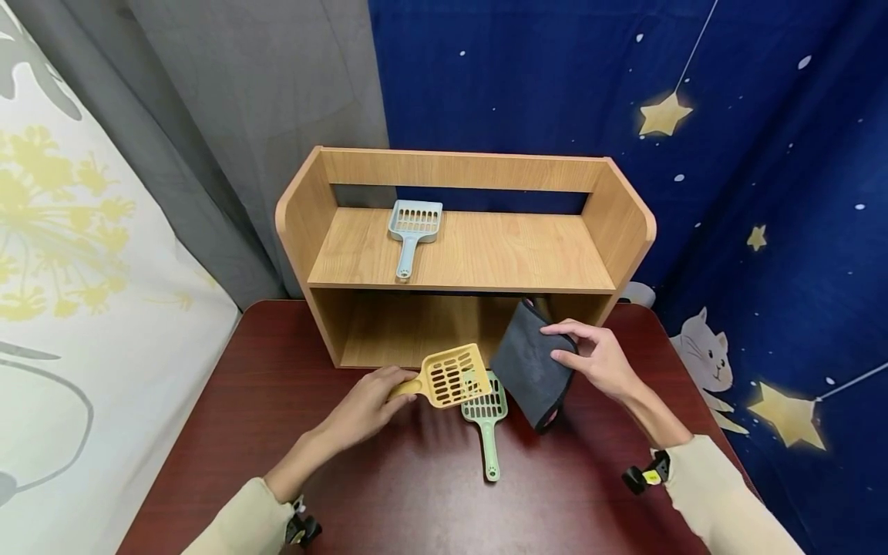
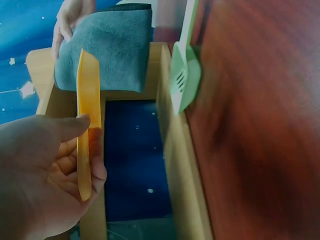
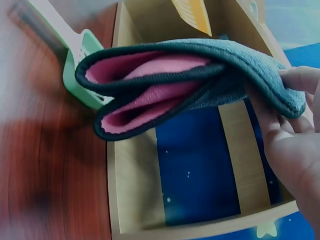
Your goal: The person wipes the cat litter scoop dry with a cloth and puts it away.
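Yellow scoop: yellow slotted plastic scoop [image 1: 455, 376] in L hand [image 1: 371, 408], thumb + curled fingers pinching handle; held up off table, front of lower bay, overlaps green scoop's head in head view.
Cloth: dark grey folded cloth w/ black trim, pink lining [image 1: 530, 362] in R hand [image 1: 600, 358], pinched betw. thumb and fingers at its outer side; hangs tilted in front of R end of lower bay, contact w/ shelf can't tell.
Green scoop: pale green slotted plastic scoop [image 1: 489, 432] on table, head at shelf's front edge, handle twd. viewer.
Shelf edges: light-wood two-tier shelf [image 1: 513, 250], sloped side panels, raised back rail w/ long slot under it.
Upper tier: light blue slotted plastic scoop [image 1: 415, 223] L of middle, handle end near front lip; bare board runs from it to R panel.
Lower bay: room betw. L panel and cloth; R part blocked from view by cloth.
Table: glossy red-brown wood table [image 1: 548, 509], rounded far corners; bare surface betw. forearms, both sides of green handle.
Room: plain grey curtain [image 1: 270, 69] back L, navy star-print curtain [image 1: 513, 77] back + R, white curtain w/ yellow plant print [image 1: 90, 385] far L.
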`<state>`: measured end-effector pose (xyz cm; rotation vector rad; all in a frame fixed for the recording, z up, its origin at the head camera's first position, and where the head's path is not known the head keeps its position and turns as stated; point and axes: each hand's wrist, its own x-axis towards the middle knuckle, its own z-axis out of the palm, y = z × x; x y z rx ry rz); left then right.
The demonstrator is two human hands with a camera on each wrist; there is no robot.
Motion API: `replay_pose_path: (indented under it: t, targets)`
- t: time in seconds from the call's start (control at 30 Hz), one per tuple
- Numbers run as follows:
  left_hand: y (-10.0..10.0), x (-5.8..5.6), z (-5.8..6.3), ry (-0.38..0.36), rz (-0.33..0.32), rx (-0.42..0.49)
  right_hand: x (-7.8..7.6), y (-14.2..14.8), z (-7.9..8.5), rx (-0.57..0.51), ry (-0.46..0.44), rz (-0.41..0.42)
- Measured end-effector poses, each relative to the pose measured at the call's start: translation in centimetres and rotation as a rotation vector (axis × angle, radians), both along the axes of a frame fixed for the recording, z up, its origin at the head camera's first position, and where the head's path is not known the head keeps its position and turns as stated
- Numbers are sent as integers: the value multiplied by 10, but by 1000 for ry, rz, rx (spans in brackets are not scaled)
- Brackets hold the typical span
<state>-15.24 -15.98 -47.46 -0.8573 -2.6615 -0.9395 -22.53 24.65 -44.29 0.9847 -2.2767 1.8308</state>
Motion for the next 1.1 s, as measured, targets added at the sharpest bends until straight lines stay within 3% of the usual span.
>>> replay_pose_path:
  t: [0.27, 0.57, 0.7, 0.8, 1.1]
  targets:
    - [5, -14, 16, 17, -142, 21, -6, -17, -1, -85, -89, 29]
    - [13, -24, 27, 28, -234, -33, -16, -28, -6, -244, -253, 119]
    - [15, -28, 30, 22, -261, -67, -21, -34, -6, -255, -306, 168]
    - [15, -32, 33, 12, -278, -80, -25, -39, -4, -212, -286, 185]
    - [22, -37, 38, -33, -273, -139, -37, -56, 4, 5, -111, 200]
